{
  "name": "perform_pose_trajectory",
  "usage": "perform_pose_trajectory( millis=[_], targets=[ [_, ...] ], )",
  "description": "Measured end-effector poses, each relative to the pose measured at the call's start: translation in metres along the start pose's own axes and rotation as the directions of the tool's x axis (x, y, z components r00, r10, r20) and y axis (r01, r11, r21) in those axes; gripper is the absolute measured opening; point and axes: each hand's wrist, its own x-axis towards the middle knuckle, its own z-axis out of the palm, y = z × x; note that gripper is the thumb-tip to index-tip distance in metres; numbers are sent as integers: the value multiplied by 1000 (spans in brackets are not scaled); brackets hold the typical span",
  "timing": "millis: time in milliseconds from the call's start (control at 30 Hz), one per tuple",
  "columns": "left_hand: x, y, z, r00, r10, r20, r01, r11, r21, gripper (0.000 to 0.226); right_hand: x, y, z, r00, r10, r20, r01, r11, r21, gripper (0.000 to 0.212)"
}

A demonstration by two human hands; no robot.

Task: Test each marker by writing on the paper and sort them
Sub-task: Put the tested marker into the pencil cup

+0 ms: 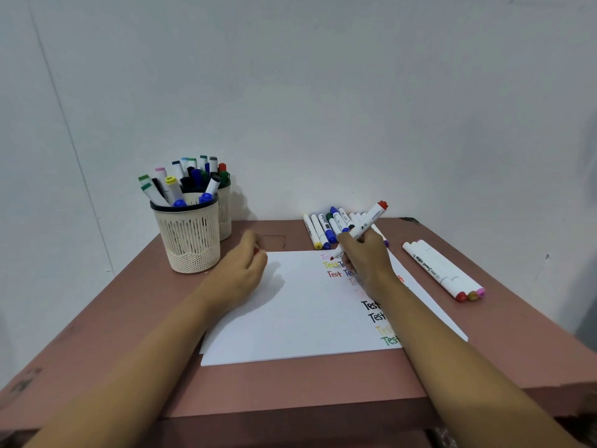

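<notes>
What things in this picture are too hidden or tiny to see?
Head view:
- Several words on the paper: the right hand, holding the red marker, covers their ends.
- Red bit in the left hand: the grip hides most of it.
- Back cup: front cup blocks it.
- Print on the loose markers: too small.

This is a plain writing corner, a study spot in a home or small office; which of the 2 cannot be told. A small pinkish-brown desk point(97, 334) stands against a bare white wall point(323, 92). At the desk's far left corner, 2 cream mesh pen cups point(189, 244) are crammed with capped markers point(176, 189). A sheet of paper point(290, 312) bearing "Test" in several colours lies mid-desk. Loose markers point(318, 227) lie in a row at the far edge, and 3 white markers point(442, 270) lie near the right edge.
</notes>
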Motion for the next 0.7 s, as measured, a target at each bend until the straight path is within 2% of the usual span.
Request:
perform_pose_trajectory(
  millis=[100, 167, 300, 433, 700],
  targets=[
    [-1, 3, 1, 998, -44, 44, 48, 995, -92, 28, -5, -5, 0, 999, -19, 31, 18, 1000, 19, 25],
    [-1, 5, 4, 996, -42, 74, 46, 997, -64, 20, -9, -9, 1, 996, 8, 84, -14, 997, 74, 26],
    [0, 5, 8, 996, 58, 72, -61, 997, 48, 30, -17, -16, 4, 976, 35, 216, -67, 987, 144, 26],
    [-1, 6, 10, 998, 36, 47, -31, 994, -100, 36, -23, -18, 8, 947, 24, 321, -68, 990, 127, 16],
    [-1, 11, 11, 997, 71, -7, -71, 982, -173, 34, -26, -16, 13, 940, -9, 340, -34, 992, 121, 15]
  ],
)
